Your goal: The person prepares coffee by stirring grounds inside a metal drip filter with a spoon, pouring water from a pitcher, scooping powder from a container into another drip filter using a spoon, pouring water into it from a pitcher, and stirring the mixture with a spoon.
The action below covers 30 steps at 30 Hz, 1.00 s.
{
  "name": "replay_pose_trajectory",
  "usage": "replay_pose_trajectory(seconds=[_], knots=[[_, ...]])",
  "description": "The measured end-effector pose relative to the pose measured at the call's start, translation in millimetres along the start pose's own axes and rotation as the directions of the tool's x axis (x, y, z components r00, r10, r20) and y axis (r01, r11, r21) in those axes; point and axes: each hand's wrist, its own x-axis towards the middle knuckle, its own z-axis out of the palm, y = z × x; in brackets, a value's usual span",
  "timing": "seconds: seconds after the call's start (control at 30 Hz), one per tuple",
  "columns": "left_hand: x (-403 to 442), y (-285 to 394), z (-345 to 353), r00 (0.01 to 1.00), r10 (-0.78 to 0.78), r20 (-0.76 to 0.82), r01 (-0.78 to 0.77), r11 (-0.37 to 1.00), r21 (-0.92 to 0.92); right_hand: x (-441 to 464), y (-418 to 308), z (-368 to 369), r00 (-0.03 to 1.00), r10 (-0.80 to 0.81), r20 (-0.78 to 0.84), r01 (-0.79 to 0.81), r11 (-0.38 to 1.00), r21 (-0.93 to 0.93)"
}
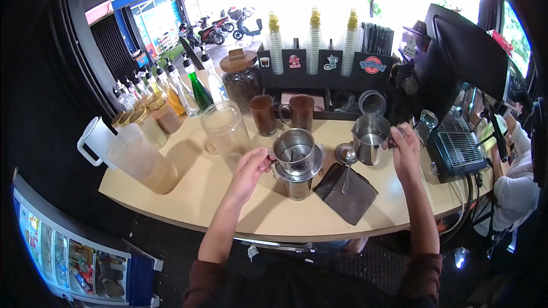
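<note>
My left hand (253, 170) pinches the small side handle of a metal drip coffee filter (293, 151), which sits on a clear glass (298, 188). Dark matter shows inside the filter. On the other side, my right hand (403, 145) is closed around the handle of a steel milk pitcher (372, 137); whether the pitcher touches the counter I cannot tell. Between them a spoon (347, 162) lies partly over a folded dark cloth (349, 197), beside a small round metal piece (343, 151).
On the wooden counter (194, 208) stand a clear jar (224, 125), two brown-filled mugs (300, 113), a frosted pitcher (142, 157) and a row of pump bottles (198, 90). Behind are stacked cups (314, 51) and a coffee bean jar (242, 88). A person (511, 185) is at far right.
</note>
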Motion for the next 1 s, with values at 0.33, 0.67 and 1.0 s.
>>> replay_pose_trajectory(seconds=[0.33,0.67,1.0], knots=[[11.7,13.9,0.2,0.994,-0.11,-0.001,0.108,0.974,0.198,52.4,-10.8,61.6,0.971,-0.026,0.236,0.054,0.992,-0.11],[30.2,26.2,-8.2,0.953,-0.286,0.1,0.265,0.947,0.183,60.5,-15.8,83.7,0.942,0.042,0.333,-0.002,0.993,-0.118],[28.9,33.6,-4.7,0.944,-0.306,0.123,0.281,0.941,0.187,63.8,-15.4,87.3,0.923,0.026,0.383,0.069,0.97,-0.232]])
